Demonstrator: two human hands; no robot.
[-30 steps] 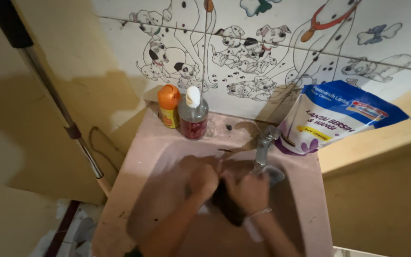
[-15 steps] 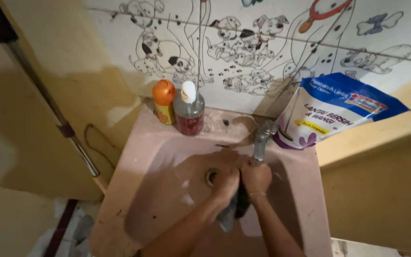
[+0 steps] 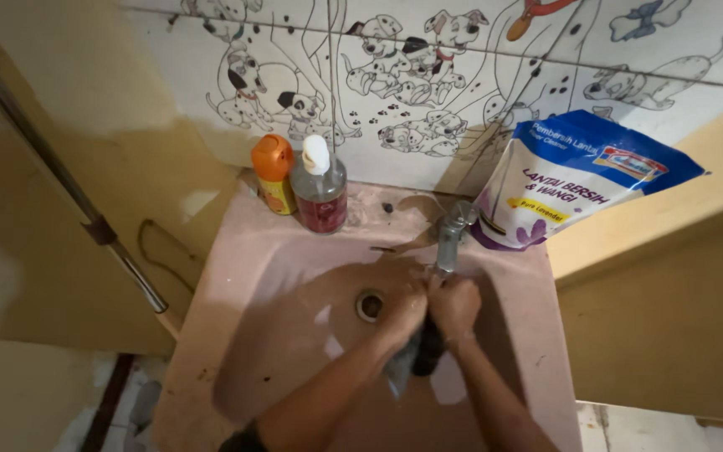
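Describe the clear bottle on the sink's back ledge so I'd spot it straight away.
Start at the pink sink below the dog-patterned wall tiles. On its back ledge, left of the tap, two containers stand side by side. Yours is the clear pump bottle with a white top and red liquid, right of the orange bottle.

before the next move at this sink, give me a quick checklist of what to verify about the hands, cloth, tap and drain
1. Both hands on the cloth: ok. The left hand and right hand grip the dark cloth together over the basin.
2. Cloth under the spout: ok, the hands sit just below the metal tap.
3. Water running: cannot tell, no stream shows clearly.
4. Drain open: ok, uncovered, left of the hands.
5. Pump bottle and orange bottle upright on the pink sink ledge: ok.
6. Blue refill pouch stable: cannot tell, it leans against the wall.
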